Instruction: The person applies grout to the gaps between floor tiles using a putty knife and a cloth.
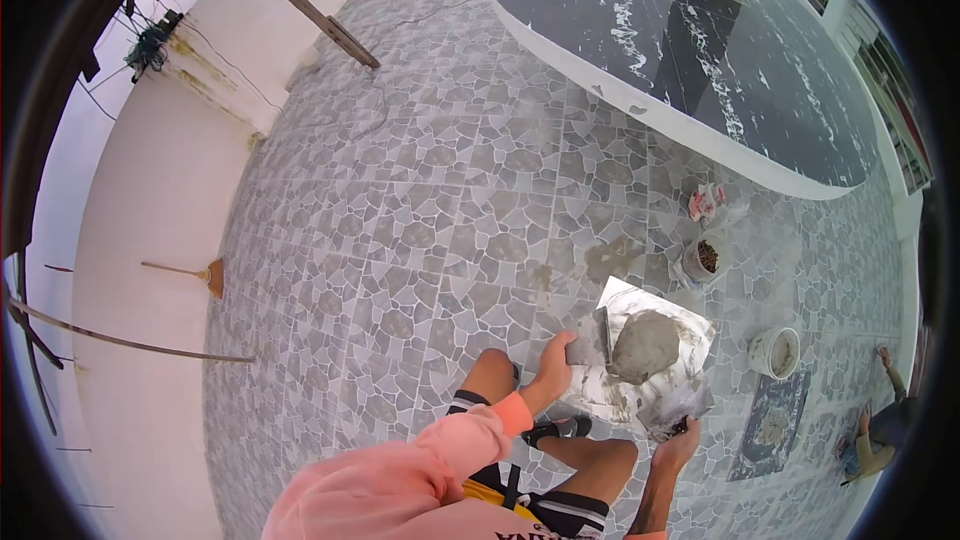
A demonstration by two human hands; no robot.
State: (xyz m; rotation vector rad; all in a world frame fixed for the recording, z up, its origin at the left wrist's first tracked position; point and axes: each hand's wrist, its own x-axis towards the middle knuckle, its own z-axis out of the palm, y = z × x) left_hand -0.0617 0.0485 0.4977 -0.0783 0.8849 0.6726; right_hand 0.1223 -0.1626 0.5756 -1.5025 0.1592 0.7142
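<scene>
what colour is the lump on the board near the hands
The lump is grey, showing best in the head view.

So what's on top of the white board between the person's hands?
A rounded gray mound sits on the smeared white board; the surface beneath it is covered. Tools in the left hand and right hand also overlap the board's edges, hiding what lies there.

Soft daylight, bright glare on the white board (624, 296), fisheye curvature, black corners.

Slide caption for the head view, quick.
Left hand with a flat grey tool, right hand with another grey tool, flanking a grey mound on a pale board.
</scene>
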